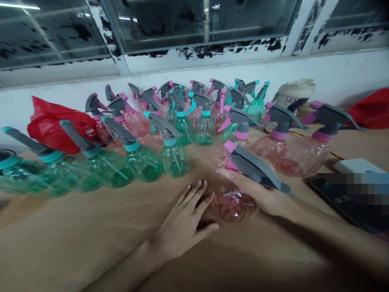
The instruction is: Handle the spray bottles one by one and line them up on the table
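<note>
A pink see-through spray bottle (pixel 232 202) with a grey trigger head stands on the brown table (pixel 75 231) in front of me. My right hand (pixel 258 190) is wrapped round its neck and trigger head, fingers closed. My left hand (pixel 185 221) lies flat on the table just left of the bottle, fingers stretched out, fingertips touching or nearly touching its base.
Several green spray bottles (pixel 142 162) stand in a row at the left, and several pink spray bottles (pixel 300 152) at the right and back. A red plastic bag (pixel 51 123) lies far left, a beige tub (pixel 296 95) by the wall, and a dark phone (pixel 343 198) at the right.
</note>
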Demonstrator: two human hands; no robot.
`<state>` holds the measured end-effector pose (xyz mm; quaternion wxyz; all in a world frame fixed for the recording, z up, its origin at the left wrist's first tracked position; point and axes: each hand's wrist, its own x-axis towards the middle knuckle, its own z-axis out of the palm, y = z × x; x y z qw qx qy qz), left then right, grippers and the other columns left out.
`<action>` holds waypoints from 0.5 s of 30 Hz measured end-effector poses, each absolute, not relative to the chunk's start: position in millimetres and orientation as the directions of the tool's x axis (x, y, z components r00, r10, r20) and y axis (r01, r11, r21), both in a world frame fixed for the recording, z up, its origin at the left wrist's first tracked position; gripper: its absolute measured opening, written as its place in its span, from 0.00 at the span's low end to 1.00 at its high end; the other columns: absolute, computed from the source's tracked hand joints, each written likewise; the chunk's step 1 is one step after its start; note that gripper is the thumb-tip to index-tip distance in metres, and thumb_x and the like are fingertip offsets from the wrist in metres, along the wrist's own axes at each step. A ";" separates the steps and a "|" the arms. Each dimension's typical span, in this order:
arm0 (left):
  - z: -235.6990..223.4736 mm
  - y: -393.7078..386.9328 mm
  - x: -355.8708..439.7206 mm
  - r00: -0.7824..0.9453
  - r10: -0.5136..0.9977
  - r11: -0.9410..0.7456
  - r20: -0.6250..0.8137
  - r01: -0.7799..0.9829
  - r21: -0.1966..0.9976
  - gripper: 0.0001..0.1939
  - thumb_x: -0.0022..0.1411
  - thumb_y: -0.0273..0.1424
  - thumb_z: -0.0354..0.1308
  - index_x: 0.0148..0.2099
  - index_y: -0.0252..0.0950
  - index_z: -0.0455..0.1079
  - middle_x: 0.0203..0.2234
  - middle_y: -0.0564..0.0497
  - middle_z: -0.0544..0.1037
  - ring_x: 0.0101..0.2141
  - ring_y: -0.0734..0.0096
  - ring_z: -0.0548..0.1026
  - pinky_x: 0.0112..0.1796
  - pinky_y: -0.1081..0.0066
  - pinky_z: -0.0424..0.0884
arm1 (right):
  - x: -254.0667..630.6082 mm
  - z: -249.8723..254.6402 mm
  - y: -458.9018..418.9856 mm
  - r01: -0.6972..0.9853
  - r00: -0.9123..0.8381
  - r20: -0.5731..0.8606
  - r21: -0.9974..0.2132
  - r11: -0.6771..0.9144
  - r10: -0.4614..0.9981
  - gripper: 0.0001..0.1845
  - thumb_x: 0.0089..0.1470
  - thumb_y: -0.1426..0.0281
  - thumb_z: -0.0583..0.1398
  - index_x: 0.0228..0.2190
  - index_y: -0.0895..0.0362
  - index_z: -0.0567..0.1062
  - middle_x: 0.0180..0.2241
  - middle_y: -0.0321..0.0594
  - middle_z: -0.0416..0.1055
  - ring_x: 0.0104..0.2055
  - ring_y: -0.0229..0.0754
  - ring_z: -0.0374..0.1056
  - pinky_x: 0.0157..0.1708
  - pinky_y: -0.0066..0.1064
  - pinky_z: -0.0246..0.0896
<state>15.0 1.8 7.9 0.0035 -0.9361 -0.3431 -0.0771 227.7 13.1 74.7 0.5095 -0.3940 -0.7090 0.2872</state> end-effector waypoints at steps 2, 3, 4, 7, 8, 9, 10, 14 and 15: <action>8.2 1.6 15.1 0.752 0.642 -0.765 0.148 0.643 0.049 0.32 0.68 0.51 0.46 0.64 0.33 0.56 0.66 0.42 0.50 0.65 0.56 0.47 0.60 0.54 0.51 | 228.3 75.2 13.6 0.295 -0.155 0.507 -0.795 0.530 0.848 0.05 0.55 0.63 0.60 0.31 0.52 0.73 0.30 0.36 0.73 0.34 0.42 0.71 0.36 0.36 0.67; 8.4 1.5 15.1 0.752 0.643 -0.764 0.147 0.643 0.052 0.32 0.68 0.51 0.47 0.64 0.33 0.57 0.66 0.41 0.51 0.65 0.56 0.47 0.60 0.54 0.51 | 228.5 75.7 13.9 0.310 -0.156 0.509 -0.789 0.531 0.847 0.06 0.55 0.63 0.60 0.31 0.52 0.73 0.30 0.36 0.72 0.34 0.42 0.71 0.36 0.36 0.67; 8.5 1.4 15.1 0.751 0.643 -0.764 0.147 0.643 0.057 0.32 0.68 0.51 0.47 0.64 0.33 0.57 0.66 0.41 0.51 0.65 0.56 0.47 0.60 0.54 0.51 | 228.8 76.2 14.2 0.316 -0.161 0.509 -0.785 0.533 0.845 0.07 0.55 0.62 0.60 0.30 0.52 0.73 0.30 0.36 0.73 0.34 0.42 0.71 0.36 0.36 0.66; 8.0 1.4 15.1 0.746 0.649 -0.760 0.152 0.645 0.077 0.32 0.67 0.51 0.47 0.64 0.34 0.57 0.65 0.42 0.53 0.64 0.56 0.49 0.60 0.54 0.51 | 229.3 77.5 14.4 0.292 -0.183 0.503 -0.793 0.535 0.845 0.08 0.54 0.62 0.61 0.34 0.53 0.74 0.34 0.37 0.75 0.34 0.41 0.71 0.36 0.34 0.66; 7.7 1.5 15.2 0.743 0.653 -0.757 0.150 0.648 0.085 0.33 0.67 0.51 0.48 0.64 0.34 0.56 0.65 0.42 0.54 0.64 0.55 0.49 0.60 0.53 0.52 | 229.5 77.4 14.2 0.282 -0.192 0.499 -0.797 0.534 0.845 0.10 0.53 0.62 0.61 0.37 0.54 0.74 0.35 0.37 0.75 0.32 0.40 0.70 0.35 0.34 0.66; 7.5 1.5 15.2 0.739 0.658 -0.753 0.147 0.652 0.092 0.33 0.67 0.51 0.48 0.64 0.34 0.56 0.64 0.42 0.55 0.64 0.55 0.50 0.60 0.53 0.52 | 229.7 77.1 13.9 0.280 -0.198 0.493 -0.800 0.530 0.847 0.13 0.53 0.62 0.62 0.39 0.54 0.74 0.35 0.37 0.75 0.29 0.38 0.69 0.33 0.33 0.66; 7.5 1.6 15.2 0.736 0.662 -0.749 0.142 0.656 0.096 0.33 0.67 0.51 0.49 0.65 0.35 0.56 0.64 0.42 0.55 0.64 0.54 0.50 0.60 0.53 0.52 | 229.9 76.4 13.6 0.291 -0.203 0.480 -0.803 0.521 0.853 0.15 0.52 0.62 0.62 0.42 0.54 0.74 0.34 0.36 0.75 0.26 0.37 0.67 0.30 0.32 0.65; 8.7 1.4 15.4 0.736 0.663 -0.748 0.136 0.659 0.082 0.33 0.67 0.51 0.48 0.65 0.35 0.56 0.64 0.42 0.56 0.64 0.54 0.51 0.60 0.53 0.52 | 230.8 72.8 13.1 0.354 -0.197 0.463 -0.788 0.503 0.864 0.20 0.51 0.58 0.62 0.45 0.53 0.75 0.21 0.30 0.67 0.17 0.34 0.57 0.20 0.30 0.57; 9.2 1.2 15.5 0.739 0.660 -0.750 0.137 0.657 0.076 0.33 0.67 0.51 0.48 0.64 0.34 0.56 0.64 0.42 0.56 0.64 0.54 0.51 0.60 0.53 0.52 | 230.9 72.1 13.3 0.365 -0.192 0.472 -0.780 0.509 0.861 0.21 0.51 0.58 0.62 0.45 0.54 0.75 0.18 0.29 0.64 0.17 0.35 0.56 0.19 0.30 0.56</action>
